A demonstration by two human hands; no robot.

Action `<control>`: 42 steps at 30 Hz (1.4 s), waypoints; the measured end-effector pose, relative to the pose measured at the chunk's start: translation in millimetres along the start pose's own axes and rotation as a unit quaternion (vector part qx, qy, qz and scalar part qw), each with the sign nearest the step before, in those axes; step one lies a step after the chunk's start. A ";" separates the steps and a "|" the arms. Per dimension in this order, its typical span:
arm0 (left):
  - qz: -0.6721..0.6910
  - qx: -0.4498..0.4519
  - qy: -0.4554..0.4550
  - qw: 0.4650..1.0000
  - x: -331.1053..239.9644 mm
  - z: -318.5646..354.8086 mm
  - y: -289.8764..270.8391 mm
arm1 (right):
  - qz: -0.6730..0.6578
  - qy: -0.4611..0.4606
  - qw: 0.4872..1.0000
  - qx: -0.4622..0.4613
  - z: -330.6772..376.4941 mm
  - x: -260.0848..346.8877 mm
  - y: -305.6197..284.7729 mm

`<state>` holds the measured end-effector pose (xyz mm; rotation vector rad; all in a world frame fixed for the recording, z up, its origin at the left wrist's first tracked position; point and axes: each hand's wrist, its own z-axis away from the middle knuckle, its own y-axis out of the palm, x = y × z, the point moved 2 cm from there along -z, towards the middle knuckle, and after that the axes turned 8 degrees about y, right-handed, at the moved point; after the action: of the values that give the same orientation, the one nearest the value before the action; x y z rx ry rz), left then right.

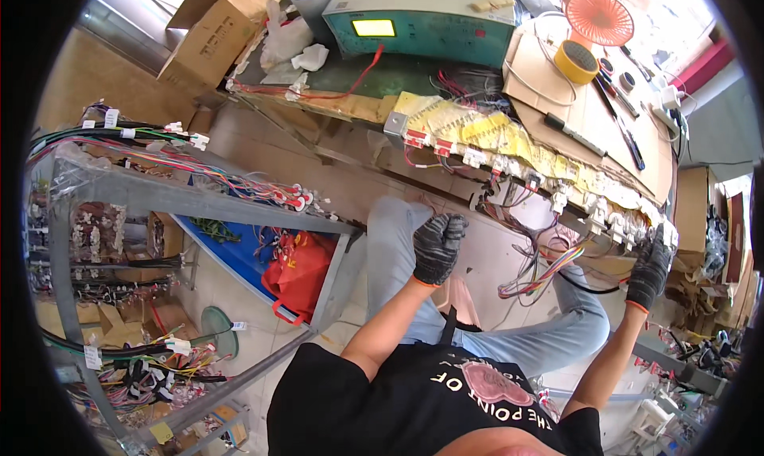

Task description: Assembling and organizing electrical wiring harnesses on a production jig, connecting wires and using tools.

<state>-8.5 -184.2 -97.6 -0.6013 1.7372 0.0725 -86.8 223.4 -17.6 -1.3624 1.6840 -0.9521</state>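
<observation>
Wire bundle (535, 274) hangs from the white connectors (613, 217) along the worktop (589, 130) edge. The gloved right hand (649, 269) is closed on its black cable; the left hand (438, 245) is fisted, seemingly empty. Plugging looks underway; next needs careful alignment.

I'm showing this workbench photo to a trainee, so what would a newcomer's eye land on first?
Probably the row of white connectors with coloured wires along the bench's front edge, where the gloved right hand reaches; the gloved left hand is fisted in mid-frame. Next, the teal machine with its lit yellow screen at the top, and the red bag under the metal rack on the left.
</observation>
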 end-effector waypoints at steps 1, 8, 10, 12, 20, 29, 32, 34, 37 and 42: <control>0.018 -0.005 -0.018 1.000 0.9 -1.8 0.8 | -0.003 -0.003 1.000 0.002 -1.7 1.6 -0.3; -0.047 -0.058 0.114 0.991 -5.3 -14.7 1.0 | -0.027 0.046 0.997 0.058 -6.3 13.5 -8.4; -0.025 -0.099 0.149 0.983 -7.2 -20.1 3.3 | -0.048 0.095 0.989 0.104 -6.7 22.0 -17.2; -0.058 -0.079 0.078 0.992 -5.3 -24.5 5.5 | -0.049 0.089 0.990 0.098 -5.4 21.4 -17.5; -0.143 -0.083 0.024 0.986 -15.4 -58.0 5.2 | -0.065 0.086 0.990 0.087 -3.9 17.8 -14.5; -0.137 -0.128 0.096 0.978 -9.4 -68.1 3.8 | -0.045 0.058 0.996 0.050 -3.6 11.5 -7.5; -0.177 -0.135 0.134 0.966 -8.2 -69.7 2.8 | -0.071 0.098 0.989 0.083 -4.4 14.6 -9.3; -0.201 -0.137 0.154 0.958 -9.4 -70.0 3.6 | -0.074 0.097 0.989 0.083 -4.8 14.7 -8.9; -0.229 -0.149 0.178 0.945 -15.4 -68.7 7.0 | -0.089 0.087 0.991 0.059 -2.5 7.8 -2.5; -0.283 -0.163 0.150 0.933 -16.8 -67.5 15.3 | -0.105 0.116 0.984 0.083 -3.3 14.6 -9.3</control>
<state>-73.2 -189.5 -68.3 -1.4005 1.7883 -0.1462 -88.0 207.9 -9.3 -1.3789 1.6059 -1.3869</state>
